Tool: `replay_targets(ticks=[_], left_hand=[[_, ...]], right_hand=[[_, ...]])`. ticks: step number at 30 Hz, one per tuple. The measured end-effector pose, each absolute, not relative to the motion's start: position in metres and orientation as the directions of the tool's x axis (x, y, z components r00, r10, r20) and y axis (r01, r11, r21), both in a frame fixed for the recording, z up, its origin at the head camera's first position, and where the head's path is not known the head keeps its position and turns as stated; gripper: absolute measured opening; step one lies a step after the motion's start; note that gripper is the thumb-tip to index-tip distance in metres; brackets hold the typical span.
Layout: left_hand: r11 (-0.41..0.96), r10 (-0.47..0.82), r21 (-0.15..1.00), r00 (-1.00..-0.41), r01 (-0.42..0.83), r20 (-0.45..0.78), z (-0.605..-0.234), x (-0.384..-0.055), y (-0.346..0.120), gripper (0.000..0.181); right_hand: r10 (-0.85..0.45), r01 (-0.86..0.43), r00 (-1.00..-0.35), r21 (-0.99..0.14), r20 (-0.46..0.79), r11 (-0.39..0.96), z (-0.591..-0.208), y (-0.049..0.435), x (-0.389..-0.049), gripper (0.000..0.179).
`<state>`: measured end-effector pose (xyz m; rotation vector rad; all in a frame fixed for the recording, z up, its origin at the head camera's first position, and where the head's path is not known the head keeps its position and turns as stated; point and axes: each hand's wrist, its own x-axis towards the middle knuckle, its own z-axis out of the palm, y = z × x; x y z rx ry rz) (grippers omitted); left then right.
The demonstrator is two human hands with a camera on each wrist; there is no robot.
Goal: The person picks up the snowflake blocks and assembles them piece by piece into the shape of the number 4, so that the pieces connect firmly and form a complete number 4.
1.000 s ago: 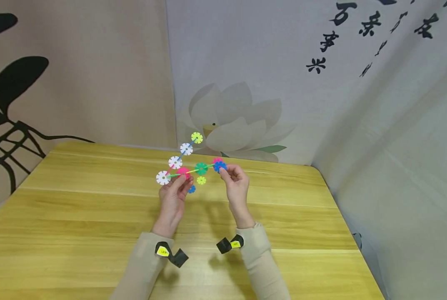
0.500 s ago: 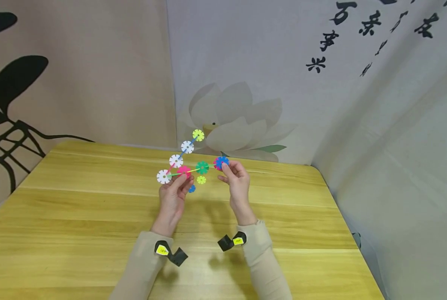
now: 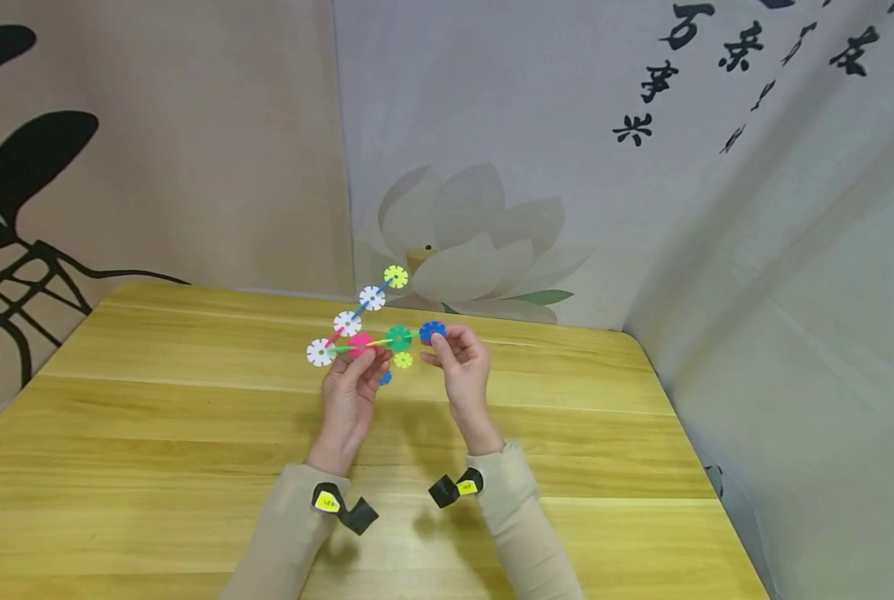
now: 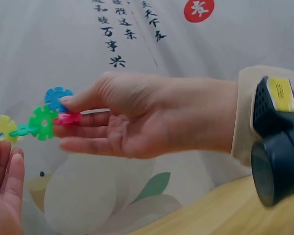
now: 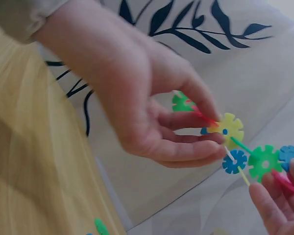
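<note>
1. In the past 1 second, the right hand (image 3: 463,365) has shifted slightly leftward, and the blue disc (image 3: 429,330), just right of the green disc (image 3: 398,338), hides more of the pink piece (image 4: 67,118) behind it in the head view.
2. I judge the work is centred on that end of the chain; whether the 2 pieces' slots engage, I can't tell.
3. The right grip pinches the blue disc between thumb and fingers. The left hand (image 3: 351,398), below and left of the green disc, has its grip pinching the chain around the pink disc (image 3: 360,341).
4. Left of the green disc, 3 white discs (image 3: 347,323) slant up to a yellow disc (image 3: 396,276). A lower yellow disc (image 3: 403,360) shows just below it (attached or lying loose, I can't tell).
5. The wood-grain desk (image 3: 154,483) spreads below and around the green disc, with shadows falling nearer the person.
6. Beyond it hangs pale fabric: a lotus print (image 3: 469,225) directly behind, black calligraphy (image 3: 660,79) up and right, and a black leaf print (image 3: 40,167) far left.
</note>
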<state>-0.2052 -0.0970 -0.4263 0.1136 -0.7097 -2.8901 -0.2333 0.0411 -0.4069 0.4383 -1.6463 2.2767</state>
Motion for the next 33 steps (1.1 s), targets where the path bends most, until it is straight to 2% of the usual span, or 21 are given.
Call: replay_targets(ticks=[5, 10, 15, 19, 23, 28, 33], left_hand=[[-0.878, -0.157, 0.466, -0.985, 0.107, -0.070, -0.426, -0.207, -0.096, 0.017], [-0.892, -0.142, 0.444, -0.985, 0.083, -0.102, -0.425, -0.208, -0.096, 0.016], [-0.873, -0.112, 0.487, -0.986, 0.036, -0.127, -0.425, -0.209, -0.092, 0.018], [-0.843, -0.092, 0.537, -0.983, -0.007, -0.157, -0.425, -0.209, -0.089, 0.019], [-0.800, -0.065, 0.598, -0.982, -0.056, -0.178, -0.427, -0.210, -0.089, 0.025], [-0.768, -0.071, 0.636, -0.975, -0.080, -0.208, -0.428, -0.210, -0.089, 0.025], [-0.764, -0.128, 0.642, -0.961, -0.061, -0.245, -0.426, -0.211, -0.088, 0.012]], right_hand=[[0.026, -0.493, -0.862, -0.826, 0.506, -0.273, -0.411, 0.039, -0.233, 0.016], [0.007, -0.569, -0.809, -0.780, 0.588, -0.259, -0.414, 0.039, -0.233, 0.018], [-0.017, -0.599, -0.782, -0.758, 0.623, -0.258, -0.415, 0.039, -0.233, 0.027], [-0.024, -0.605, -0.778, -0.759, 0.628, -0.243, -0.416, 0.039, -0.233, 0.020], [-0.025, -0.593, -0.789, -0.771, 0.614, -0.231, -0.419, 0.040, -0.234, 0.002], [-0.013, -0.541, -0.832, -0.817, 0.554, -0.200, -0.422, 0.044, -0.234, 0.007], [0.050, -0.538, -0.842, -0.842, 0.536, -0.036, -0.414, 0.045, -0.223, 0.007]])
